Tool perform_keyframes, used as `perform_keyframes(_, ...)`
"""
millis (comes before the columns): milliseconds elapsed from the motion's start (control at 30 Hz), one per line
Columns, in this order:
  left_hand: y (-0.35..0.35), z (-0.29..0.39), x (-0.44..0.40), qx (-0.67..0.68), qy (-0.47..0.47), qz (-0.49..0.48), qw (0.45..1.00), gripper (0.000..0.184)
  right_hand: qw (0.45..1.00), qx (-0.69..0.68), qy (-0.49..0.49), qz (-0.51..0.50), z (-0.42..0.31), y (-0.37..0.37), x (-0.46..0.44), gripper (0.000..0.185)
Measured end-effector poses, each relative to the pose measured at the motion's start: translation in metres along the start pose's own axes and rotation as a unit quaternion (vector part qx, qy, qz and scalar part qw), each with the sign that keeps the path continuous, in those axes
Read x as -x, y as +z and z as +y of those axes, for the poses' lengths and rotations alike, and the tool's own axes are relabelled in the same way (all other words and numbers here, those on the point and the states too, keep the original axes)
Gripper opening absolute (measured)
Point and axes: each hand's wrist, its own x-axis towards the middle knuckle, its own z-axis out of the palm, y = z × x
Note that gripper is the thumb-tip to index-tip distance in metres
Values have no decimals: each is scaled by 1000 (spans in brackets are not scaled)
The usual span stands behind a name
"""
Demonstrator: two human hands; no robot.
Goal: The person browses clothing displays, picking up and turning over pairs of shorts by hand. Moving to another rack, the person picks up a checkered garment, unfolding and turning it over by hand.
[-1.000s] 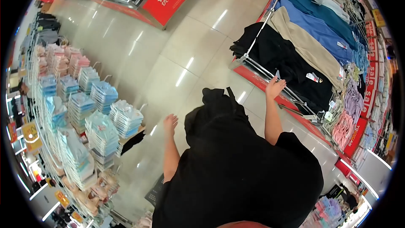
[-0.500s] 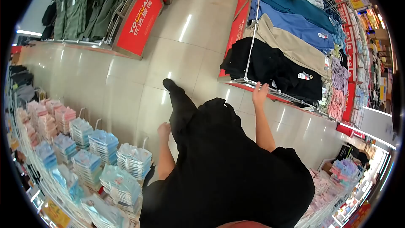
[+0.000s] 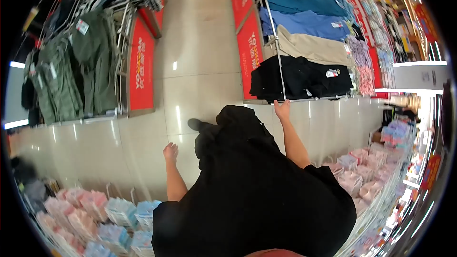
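Note:
My right hand [image 3: 282, 109] is at the front corner of a metal display rack, its fingertips touching the rail [image 3: 304, 99] beside the upright post. The fingers look apart, and part of them is hard to make out against the rail. Just beyond lie folded black trousers [image 3: 304, 78] with a white tag. My left hand [image 3: 171, 151] hangs in the air over the tiled floor, its fingers loosely apart and nothing in them.
Beige trousers [image 3: 312, 47] and blue trousers [image 3: 309, 24] lie farther along the rack. Green trousers [image 3: 95, 62] hang at the left above a red sign panel [image 3: 142, 71]. A tiled aisle [image 3: 190, 62] runs between. Pastel packs [image 3: 121, 212] stand at lower left, pink ones [image 3: 350, 181] at lower right.
My view has turned and the aisle now runs straight ahead. My right hand has shifted along the rail to the corner post. The left hand has swung outward and its fingers have loosened.

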Motion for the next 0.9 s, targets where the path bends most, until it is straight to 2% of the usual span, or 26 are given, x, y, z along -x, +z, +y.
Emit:
perform_keyframes(200, 46, 90, -64, -34, 43, -71, 996, 38, 999, 18, 29, 27, -18, 5, 1, 104)
perform_keyframes(267, 68, 112, -75, -41, 54, -84, 994, 36, 992, 11, 125, 1, -48, -10, 0, 106)
perform_keyframes(333, 92, 128, -86, -88, 80, -111, 987, 36, 988, 42, 149, 4, -77, -18, -1, 100)
perform_keyframes(400, 114, 137, -98, -99, 86, -110, 985, 36, 991, 45, 105, 75, -106, -12, -10, 93)
perform_keyframes(467, 132, 144, -102, -132, 84, -134, 978, 35, 992, 25, 72, 97, -131, -3, -37, 91)
perform_keyframes(667, 192, 182, -68, -145, 21, -75, 986, 28, 982, -28, -26, 185, -197, 20, -154, 86)
perform_keyframes(767, 222, 204, -61, -175, -15, -42, 984, 32, 979, -51, -44, 194, -215, 27, -201, 85)
perform_keyframes(800, 230, 214, -66, -174, -27, -60, 983, 33, 976, -46, -61, 205, -221, 28, -217, 84)
perform_keyframes(867, 261, 239, -72, -203, -21, -20, 979, 29, 981, -41, -64, 179, -229, 28, -236, 85)
perform_keyframes(900, 270, 250, -86, -206, 9, -47, 977, 25, 983, -27, -66, 170, -235, 23, -242, 85)
